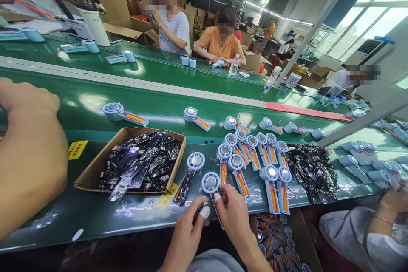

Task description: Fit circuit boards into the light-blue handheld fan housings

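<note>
Pinching a fan unit (211, 182), both hands (188, 233) (234, 216) curl inward.

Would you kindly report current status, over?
Left hand and right hand both pinching one fan unit. Circuit-board box to the left. More fan units crowd the right.

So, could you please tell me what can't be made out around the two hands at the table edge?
- Head view: what the left hand pinches; its taped fingertip covers it.
- The fan part under the right hand: its handle is hidden by the fingers.
- The circuit boards in the cardboard box: too small and jumbled to count.
</note>
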The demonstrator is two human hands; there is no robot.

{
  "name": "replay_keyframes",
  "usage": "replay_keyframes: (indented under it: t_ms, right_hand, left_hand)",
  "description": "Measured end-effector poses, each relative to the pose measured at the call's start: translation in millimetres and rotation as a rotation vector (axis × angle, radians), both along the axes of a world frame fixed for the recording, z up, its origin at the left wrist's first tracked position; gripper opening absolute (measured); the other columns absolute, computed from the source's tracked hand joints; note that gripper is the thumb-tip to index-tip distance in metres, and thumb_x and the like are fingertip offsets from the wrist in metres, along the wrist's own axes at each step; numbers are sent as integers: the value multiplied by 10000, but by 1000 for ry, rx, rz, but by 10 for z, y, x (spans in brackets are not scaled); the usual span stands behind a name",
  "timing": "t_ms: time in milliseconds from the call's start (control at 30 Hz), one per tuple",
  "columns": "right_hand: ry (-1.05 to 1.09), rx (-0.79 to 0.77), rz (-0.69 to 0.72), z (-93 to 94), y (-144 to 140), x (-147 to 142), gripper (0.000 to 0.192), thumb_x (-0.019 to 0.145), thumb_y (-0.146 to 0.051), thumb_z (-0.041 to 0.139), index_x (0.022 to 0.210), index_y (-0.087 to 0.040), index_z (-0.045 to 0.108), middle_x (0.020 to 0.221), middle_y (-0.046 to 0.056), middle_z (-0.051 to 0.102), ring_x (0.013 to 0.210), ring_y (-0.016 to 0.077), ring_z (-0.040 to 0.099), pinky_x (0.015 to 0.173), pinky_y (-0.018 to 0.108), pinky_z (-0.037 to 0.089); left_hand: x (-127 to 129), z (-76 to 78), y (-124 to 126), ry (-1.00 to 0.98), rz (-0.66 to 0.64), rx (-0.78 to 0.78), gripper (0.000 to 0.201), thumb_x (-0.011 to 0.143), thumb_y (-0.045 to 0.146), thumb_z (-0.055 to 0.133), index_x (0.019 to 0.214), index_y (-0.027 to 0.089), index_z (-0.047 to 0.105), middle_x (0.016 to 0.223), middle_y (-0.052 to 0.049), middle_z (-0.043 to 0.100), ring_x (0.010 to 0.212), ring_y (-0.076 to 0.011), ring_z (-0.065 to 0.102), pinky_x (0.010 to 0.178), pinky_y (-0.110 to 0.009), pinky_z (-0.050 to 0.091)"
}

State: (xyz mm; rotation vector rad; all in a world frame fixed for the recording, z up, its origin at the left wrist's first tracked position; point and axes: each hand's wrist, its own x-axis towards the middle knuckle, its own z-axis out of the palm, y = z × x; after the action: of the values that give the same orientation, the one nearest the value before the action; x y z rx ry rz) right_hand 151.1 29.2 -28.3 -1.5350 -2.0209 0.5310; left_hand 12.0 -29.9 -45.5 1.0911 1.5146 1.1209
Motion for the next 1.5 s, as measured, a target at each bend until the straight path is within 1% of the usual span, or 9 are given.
replay_keyframes:
  t_ms: [100, 233, 333, 567, 800, 1000, 1167, 1333, 1500]
  right_hand:
    - [22, -30, 30, -25, 34, 13, 205, 883, -166, 520, 915, -194, 720, 724, 25, 705, 643, 182, 650, 603, 248, 456]
    - [15, 78, 43, -80, -17, 26, 284, 970, -199, 460, 970, -180, 744, 807, 65, 748, 693, 195, 701, 614, 246, 492]
    - [-97, 233, 127, -105, -119, 38, 361, 1023, -179, 378, 1109, -180, 729, 765, 70, 729, 646, 181, 689, 575, 233, 476]
    - [-44, 236, 308, -38, -97, 63, 328, 983, -107, 422, 1043, -215, 725, 910, 70, 691, 706, 146, 656, 636, 224, 515]
    - [-45, 203, 420, -53, 26, 74, 305, 970, -94, 439, 1089, -199, 699, 1020, 89, 692, 856, 172, 689, 707, 243, 558]
    - [-56, 218, 469, -18, -4, 74, 372, 966, -63, 403, 1184, -192, 676, 1106, 105, 708, 929, 180, 717, 727, 248, 587]
    - [2, 198, 503, 14, 22, 105, 429, 939, -33, 423, 1265, -207, 643, 1288, 105, 679, 1152, 182, 674, 914, 296, 587]
    - [-40, 298, 570, -15, 46, 107, 390, 940, -38, 487, 1242, -215, 659, 1160, 86, 731, 1040, 185, 710, 877, 297, 599]
    - [-5, 267, 466, -84, -8, 41, 391, 973, -58, 433, 1245, -231, 654, 1106, 76, 736, 952, 168, 716, 828, 269, 590]
  left_hand:
    - [15, -12, 9, 47, 52, 4, 421, 876, 485, 484, 1122, 178, 635, 790, -58, 720, 583, -198, 641, 649, -336, 558]
    - [17, -48, 39, 16, 172, -36, 447, 833, 457, 531, 1172, 178, 610, 1051, -131, 747, 818, -248, 706, 654, -326, 551]
    - [13, -57, 67, -60, 126, -67, 430, 820, 437, 545, 1151, 182, 643, 1158, -130, 724, 817, -230, 702, 668, -322, 556]
    - [-31, 51, 123, -291, 95, -93, 373, 744, 413, 610, 1001, 151, 675, 732, -31, 695, 635, -193, 636, 630, -309, 544]
    - [-22, 57, 145, -82, 140, -3, 318, 742, 471, 648, 855, 182, 716, 868, -73, 732, 850, -252, 668, 806, -354, 547]
    - [-25, 15, 179, -105, 129, -58, 398, 771, 538, 631, 840, 157, 722, 539, 25, 540, 617, -198, 556, 609, -298, 503]
    - [-47, 43, 158, -75, 116, -25, 342, 785, 479, 625, 869, 168, 740, 630, 1, 618, 609, -182, 552, 645, -303, 523]
    - [-65, 28, 151, -140, 99, -25, 352, 772, 480, 647, 902, 171, 756, 769, -39, 716, 765, -222, 657, 724, -316, 560]
    - [-51, 31, 149, -192, 191, -74, 397, 706, 521, 708, 866, 162, 761, 714, -38, 727, 701, -221, 672, 675, -322, 578]
